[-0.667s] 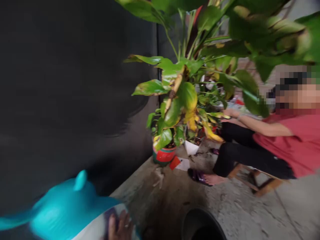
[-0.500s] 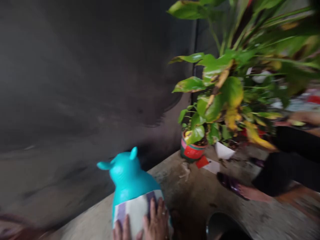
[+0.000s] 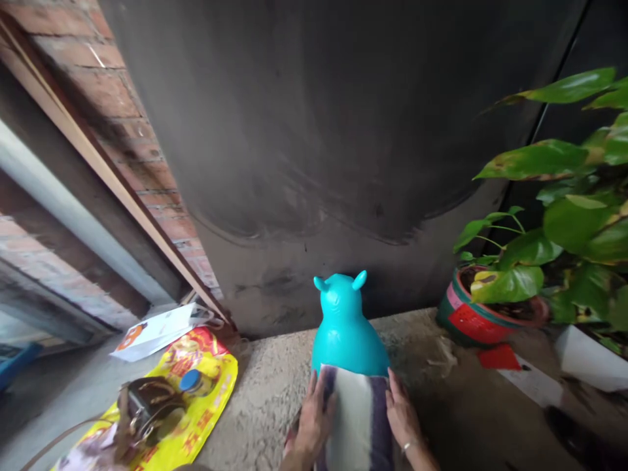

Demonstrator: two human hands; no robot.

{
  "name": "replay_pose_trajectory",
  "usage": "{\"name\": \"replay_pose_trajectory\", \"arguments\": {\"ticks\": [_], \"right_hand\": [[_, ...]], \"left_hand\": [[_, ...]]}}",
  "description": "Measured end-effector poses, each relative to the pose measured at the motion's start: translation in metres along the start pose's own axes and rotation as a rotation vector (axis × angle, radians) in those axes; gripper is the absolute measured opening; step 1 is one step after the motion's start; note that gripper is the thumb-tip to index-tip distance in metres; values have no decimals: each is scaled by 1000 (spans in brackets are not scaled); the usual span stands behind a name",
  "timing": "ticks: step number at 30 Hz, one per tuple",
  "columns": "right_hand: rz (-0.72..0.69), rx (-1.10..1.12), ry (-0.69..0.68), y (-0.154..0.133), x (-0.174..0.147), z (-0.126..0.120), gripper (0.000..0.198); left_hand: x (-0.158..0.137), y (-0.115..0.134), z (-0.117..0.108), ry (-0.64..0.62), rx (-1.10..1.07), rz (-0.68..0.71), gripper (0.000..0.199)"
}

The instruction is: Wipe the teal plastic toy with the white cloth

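Lying at the far left on the concrete floor [image 3: 265,392] are a white paper bag [image 3: 157,330] and a yellow printed plastic bag [image 3: 201,386], with a brown handbag [image 3: 147,409] resting on the yellow one beside a blue-capped jar [image 3: 190,381]. Further right, the left hand [image 3: 311,422] lies flat with fingers spread against the left side of a striped cloth [image 3: 356,418], purple at the edges and white in the middle, which covers the back of a turquoise inflatable animal toy [image 3: 346,327]. The right hand [image 3: 402,415], also open and flat, presses the cloth's right edge; a bangle shows at that wrist. The toy stands upright on the floor, facing a dark metal door [image 3: 318,131], its ears and head bare. Judging from this, the cloth is already draped and sits fairly square, so only smoothing or tucking seems left. At the far right stands a red pot [image 3: 473,320] holding a leafy plant [image 3: 564,229].
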State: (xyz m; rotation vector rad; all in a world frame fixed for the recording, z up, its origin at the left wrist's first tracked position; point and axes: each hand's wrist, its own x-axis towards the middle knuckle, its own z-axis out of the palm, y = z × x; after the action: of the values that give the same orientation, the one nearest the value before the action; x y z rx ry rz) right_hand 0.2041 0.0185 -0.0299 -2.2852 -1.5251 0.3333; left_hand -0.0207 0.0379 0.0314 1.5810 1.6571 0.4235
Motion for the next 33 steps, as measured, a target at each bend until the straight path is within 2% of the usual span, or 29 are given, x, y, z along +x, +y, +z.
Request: {"name": "replay_pose_trajectory", "arguments": {"ticks": [3, 7, 12, 15, 19, 23, 26, 29, 33], "right_hand": [[11, 36, -48, 1, 0, -12, 54], [5, 127, -84, 5, -3, -34, 45], [-25, 262, -41, -6, 7, -66, 44], [-89, 327, -2, -22, 17, -89, 39], [-210, 382, 56, -48, 39, -127, 30], [-317, 400, 129, -73, 65, -170, 29], [-384, 395, 171, -82, 75, -193, 29], [-418, 345, 186, -74, 71, -193, 30], [-430, 197, 131, -40, 34, -155, 29]], "left_hand": [[20, 12, -8, -9, 79, 78, 59], [35, 23, -15, -6, 150, 85, 57], [33, 23, -24, 16, 222, 64, 25], [33, 26, -34, 43, 220, 66, 18], [35, 46, -70, 79, 180, 141, 15], [33, 80, -124, 126, 134, 296, 15], [28, 101, -150, 145, 130, 400, 16], [18, 104, -148, 119, 165, 427, 20], [-2, 72, -106, -39, 244, 352, 20]]}}
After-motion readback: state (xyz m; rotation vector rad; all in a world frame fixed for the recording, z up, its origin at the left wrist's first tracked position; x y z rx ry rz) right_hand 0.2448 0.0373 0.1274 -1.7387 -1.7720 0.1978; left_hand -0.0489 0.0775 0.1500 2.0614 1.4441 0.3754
